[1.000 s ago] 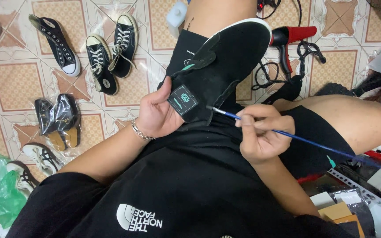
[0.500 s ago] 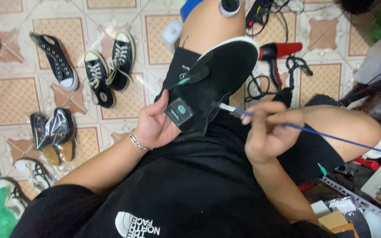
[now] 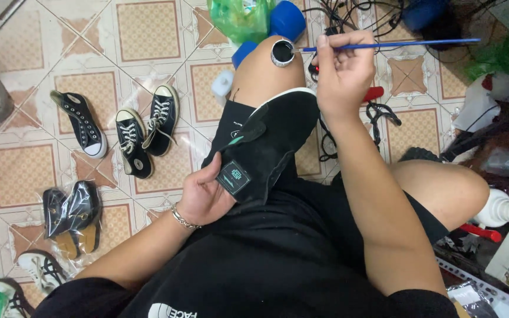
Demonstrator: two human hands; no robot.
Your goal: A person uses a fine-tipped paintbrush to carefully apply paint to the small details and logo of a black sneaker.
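1. Three black high-top sneakers with white laces and toe caps (image 3: 132,136) lie loose on the patterned tile floor (image 3: 25,171), two of them touching at the toes.
2. A pair of dark shoes wrapped in clear plastic (image 3: 72,218) rests nearer the lower left, with another laced sneaker (image 3: 39,271) just below it.
3. A green plastic bag (image 3: 240,17) sits at the top edge, beside a blue cylindrical object (image 3: 287,20).
4. Tangled black cables (image 3: 378,118) spread across the tiles at upper right.
5. A white plastic bottle (image 3: 502,211) lies on its side at the right, near a red-handled tool (image 3: 478,231).
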